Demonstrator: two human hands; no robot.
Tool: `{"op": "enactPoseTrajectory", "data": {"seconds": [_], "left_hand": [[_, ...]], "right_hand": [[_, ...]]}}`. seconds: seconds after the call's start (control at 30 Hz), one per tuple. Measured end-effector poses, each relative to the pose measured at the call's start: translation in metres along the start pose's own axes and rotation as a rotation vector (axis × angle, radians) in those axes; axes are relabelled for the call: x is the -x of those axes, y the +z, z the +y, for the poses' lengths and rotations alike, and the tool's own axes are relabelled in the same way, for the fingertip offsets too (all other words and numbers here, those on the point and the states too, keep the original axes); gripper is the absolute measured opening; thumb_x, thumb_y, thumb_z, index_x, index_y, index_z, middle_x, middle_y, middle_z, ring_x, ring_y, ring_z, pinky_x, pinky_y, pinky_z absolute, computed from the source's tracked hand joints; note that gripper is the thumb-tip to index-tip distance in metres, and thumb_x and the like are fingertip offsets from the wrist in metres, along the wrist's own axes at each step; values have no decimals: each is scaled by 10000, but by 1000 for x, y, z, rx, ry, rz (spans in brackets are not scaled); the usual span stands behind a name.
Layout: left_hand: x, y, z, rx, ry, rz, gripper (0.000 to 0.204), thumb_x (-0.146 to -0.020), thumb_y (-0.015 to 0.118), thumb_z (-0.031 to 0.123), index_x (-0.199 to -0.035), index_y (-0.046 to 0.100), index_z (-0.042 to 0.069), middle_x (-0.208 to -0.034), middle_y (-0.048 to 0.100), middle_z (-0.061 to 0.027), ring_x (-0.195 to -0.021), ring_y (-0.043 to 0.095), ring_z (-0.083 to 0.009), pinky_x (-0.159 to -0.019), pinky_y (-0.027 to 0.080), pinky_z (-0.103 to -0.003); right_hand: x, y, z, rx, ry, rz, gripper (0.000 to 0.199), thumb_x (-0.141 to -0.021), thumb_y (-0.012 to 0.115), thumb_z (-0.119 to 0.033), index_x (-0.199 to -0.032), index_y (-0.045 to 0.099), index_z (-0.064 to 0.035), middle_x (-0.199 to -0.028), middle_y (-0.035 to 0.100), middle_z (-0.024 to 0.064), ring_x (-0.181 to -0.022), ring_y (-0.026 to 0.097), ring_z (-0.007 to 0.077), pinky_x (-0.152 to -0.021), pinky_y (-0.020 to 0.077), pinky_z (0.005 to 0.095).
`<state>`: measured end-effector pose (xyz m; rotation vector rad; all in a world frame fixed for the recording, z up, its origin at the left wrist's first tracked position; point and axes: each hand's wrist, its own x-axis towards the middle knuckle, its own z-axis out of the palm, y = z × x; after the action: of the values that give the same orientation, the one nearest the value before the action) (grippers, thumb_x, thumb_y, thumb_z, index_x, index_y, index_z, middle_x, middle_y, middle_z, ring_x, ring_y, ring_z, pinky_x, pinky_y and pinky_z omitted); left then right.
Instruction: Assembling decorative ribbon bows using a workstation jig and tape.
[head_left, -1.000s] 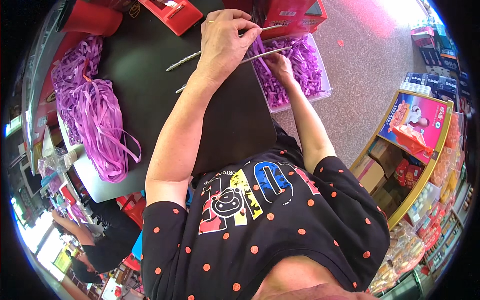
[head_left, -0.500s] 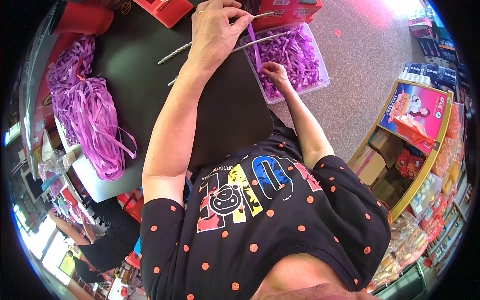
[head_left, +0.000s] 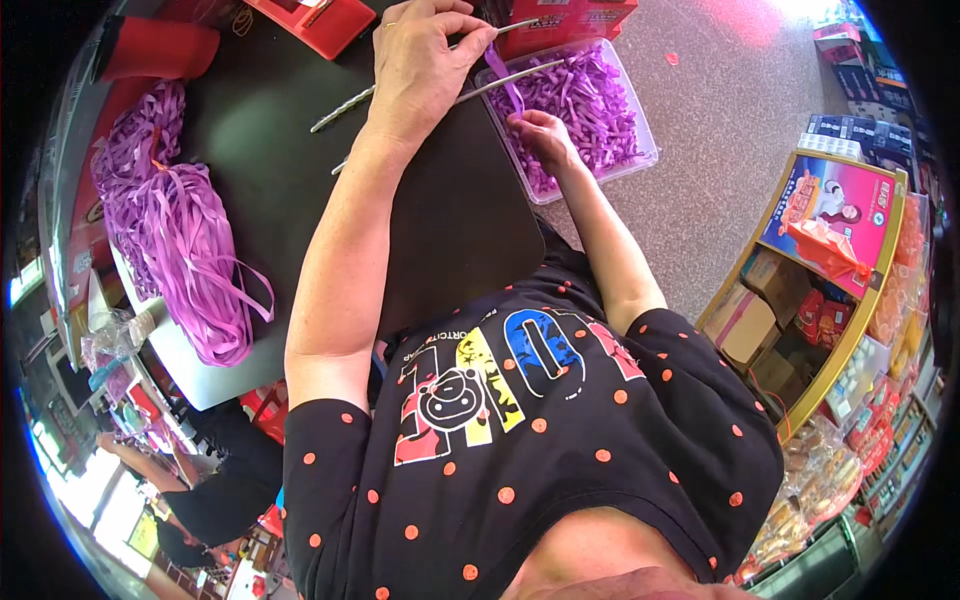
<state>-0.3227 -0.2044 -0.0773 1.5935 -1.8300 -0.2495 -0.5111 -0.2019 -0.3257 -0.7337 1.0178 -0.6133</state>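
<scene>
My left hand (head_left: 425,62) is closed over the far part of the dark table, its thumb and fingertips pinching the upper end of a purple ribbon (head_left: 508,84). A thin metal rod (head_left: 345,110) with a twisted surface runs beneath this hand and comes out past the fingertips. Nearer to me lies a second metal rod (head_left: 510,77), reaching over the box edge; my left wrist hides part of it. My right hand (head_left: 545,140) pinches the ribbon's lower end, above a clear plastic box (head_left: 600,180) filled with short purple ribbon pieces (head_left: 605,110).
A large bundle of long purple ribbons (head_left: 190,240) lies on the left of the black table (head_left: 460,200). Red boxes (head_left: 570,20), a red case (head_left: 315,22) and a red cylinder (head_left: 160,47) stand at the far side. A display shelf (head_left: 830,230) is at right; another person (head_left: 230,470) is at lower left.
My right hand has risen slightly toward my left hand, and the ribbon between them now looks shorter and bent. My left hand has shifted a little left and away from me.
</scene>
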Motion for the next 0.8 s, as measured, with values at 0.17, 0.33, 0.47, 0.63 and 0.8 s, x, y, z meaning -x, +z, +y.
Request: {"op": "enactPoseTrajectory", "data": {"seconds": [0.17,0.33,0.47,0.63,0.8], "left_hand": [[-2,-10,19,90,-139,-43,137,-796,671,140,-856,702,20,-1046,608,-104,-1065,495,-279,-925,393,-373],[-1,-8,14,92,-135,-41,130,-797,670,140,-856,701,28,-1055,604,-97,-1073,489,-275,-933,384,-374],[-2,-9,18,80,-157,-56,121,-798,668,139,-857,704,39,-1057,604,-96,-1077,489,-272,-939,379,-376],[-3,-9,19,80,-159,-61,121,-794,668,132,-860,704,37,-1062,604,-98,-1080,491,-275,-938,383,-377],[-4,-7,20,86,-176,-68,118,-792,668,126,-853,703,31,-1064,606,-102,-1081,494,-280,-934,388,-377]], "right_hand": [[-19,-15,31,110,-65,91,214,-829,688,-213,-936,661,-29,-779,674,37,-694,622,110,-641,481,239],[-25,-23,61,471,-251,160,160,-820,691,-154,-927,655,-41,-793,679,39,-707,619,109,-668,491,262],[-22,-22,62,532,-389,196,140,-821,677,-141,-925,638,-56,-807,664,72,-755,639,152,-677,499,287],[-2,-24,49,867,-666,190,138,-802,659,-117,-938,648,-98,-804,630,90,-779,639,249,-662,508,324],[24,-28,42,1033,-876,74,124,-825,634,-157,-937,669,-120,-894,617,76,-825,614,272,-709,507,370]]}}
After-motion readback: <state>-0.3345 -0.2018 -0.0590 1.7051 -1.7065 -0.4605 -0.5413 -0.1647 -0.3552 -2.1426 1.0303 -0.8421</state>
